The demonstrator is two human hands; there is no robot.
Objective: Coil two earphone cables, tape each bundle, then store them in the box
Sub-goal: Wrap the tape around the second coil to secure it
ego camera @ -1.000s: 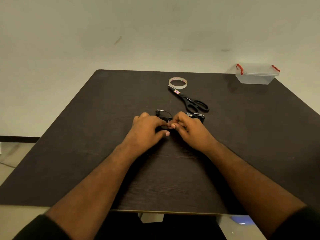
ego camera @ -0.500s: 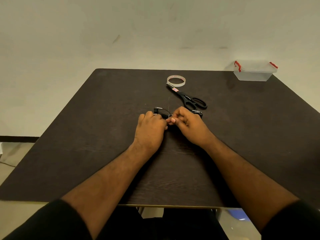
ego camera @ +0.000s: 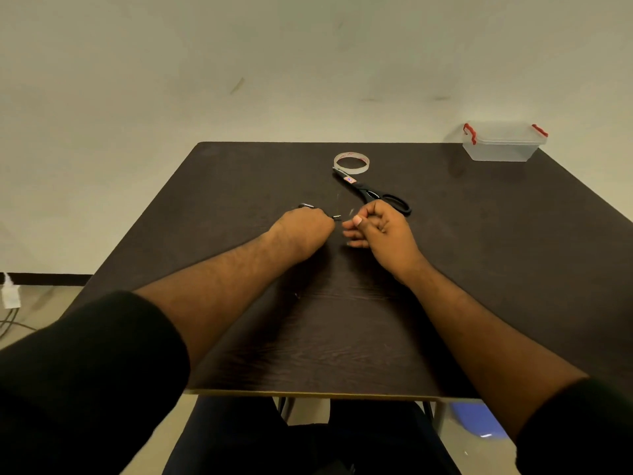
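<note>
My left hand (ego camera: 301, 229) is a fist around a black earphone cable bundle. An earbud loop (ego camera: 307, 206) shows above the knuckles and the plug (ego camera: 337, 217) sticks out to the right. Just right of it, my right hand (ego camera: 378, 229) has curled fingers, with the thumb pressed to the forefinger as if pinching a thin strand of cable. The strand is barely visible. The second earphone is hidden. A roll of clear tape (ego camera: 351, 162) lies further back, with black scissors (ego camera: 373, 195) beside it. The clear box (ego camera: 503, 142) with red clips sits at the far right corner.
The dark wooden table (ego camera: 342, 337) reaches to a pale wall. Its near edge is above my lap. Cables and a white plug lie on the floor at the left (ego camera: 10, 303).
My hands have parted slightly. The left fist has shifted left with the bundle, and the plug now shows between the hands. The right hand has lifted and turned its thumb upward.
</note>
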